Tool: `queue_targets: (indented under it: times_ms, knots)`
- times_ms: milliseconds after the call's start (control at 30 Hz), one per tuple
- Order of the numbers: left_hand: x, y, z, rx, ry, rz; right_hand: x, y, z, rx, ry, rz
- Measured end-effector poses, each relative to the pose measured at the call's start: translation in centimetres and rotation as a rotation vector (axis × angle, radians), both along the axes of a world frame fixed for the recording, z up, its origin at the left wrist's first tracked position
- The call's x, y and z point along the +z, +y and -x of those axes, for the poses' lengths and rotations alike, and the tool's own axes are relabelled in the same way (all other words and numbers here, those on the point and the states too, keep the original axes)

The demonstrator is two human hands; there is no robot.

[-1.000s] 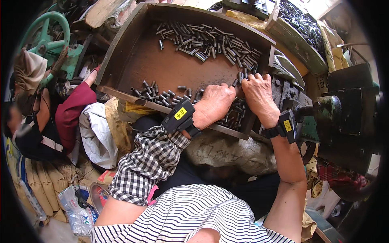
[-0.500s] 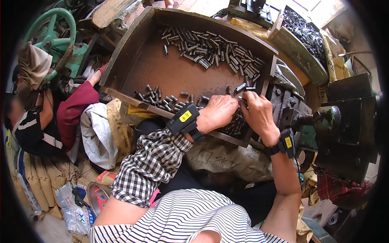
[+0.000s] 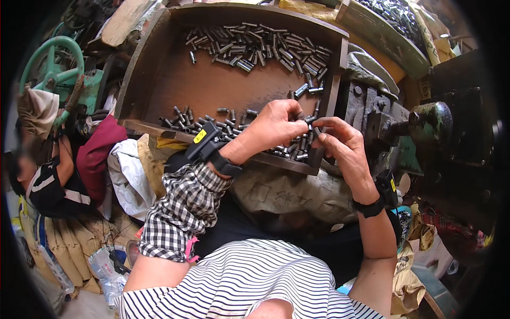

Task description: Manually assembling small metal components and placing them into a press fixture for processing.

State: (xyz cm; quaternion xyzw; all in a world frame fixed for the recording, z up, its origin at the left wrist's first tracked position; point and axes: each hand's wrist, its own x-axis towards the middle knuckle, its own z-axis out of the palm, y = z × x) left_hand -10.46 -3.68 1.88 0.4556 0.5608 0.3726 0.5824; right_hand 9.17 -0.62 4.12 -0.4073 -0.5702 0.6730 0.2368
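Cluttered workshop corner, seen from above. Brown wooden tray [image 3: 159,80] as the work surface, tilted toward the lap, rim worn and dark. Along its far wall a long heap of small grey metal pins [image 3: 255,48]; along the near edge a second scatter of pins [image 3: 207,119]. To the right, a dark iron machine block [image 3: 425,127] with a greenish knob. To the left, a green handwheel [image 3: 50,64], rags and a maroon cloth [image 3: 95,154]. Further right, a second tray of dark parts [image 3: 393,21].

Yellow rectangular label [image 3: 200,136] on the black left wrist device; smaller yellow tag [image 3: 392,184] on the right one.

Left hand [image 3: 273,125] curled, fingertips pinching a few pins over the tray's near right corner. Right hand [image 3: 340,146] just beside, fingers bent, pinching the same held pins [image 3: 311,121].
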Motion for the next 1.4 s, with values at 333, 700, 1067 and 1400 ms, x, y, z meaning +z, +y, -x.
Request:
queue_targets:
  times_ms: [333, 700, 1067, 1400]
  knots:
    - [0.4, -0.7, 0.1, 0.049, -0.371, 0.119, -0.7, 0.0, 0.1, -0.224, 0.257, 0.184]
    - [-0.2, -0.9, -0.6, 0.053, -0.485, 0.084, -1.9, -0.8, 0.5, -0.32, 0.279, 0.215]
    - [-0.1, -0.9, -1.2, 0.038, -0.353, 0.019, -2.3, -1.0, 0.5, -0.353, 0.303, 0.256]
    - [1.9, -1.4, -0.3, -0.186, -0.216, -0.096, -1.9, 0.3, -0.8, -0.036, 0.502, 0.639]
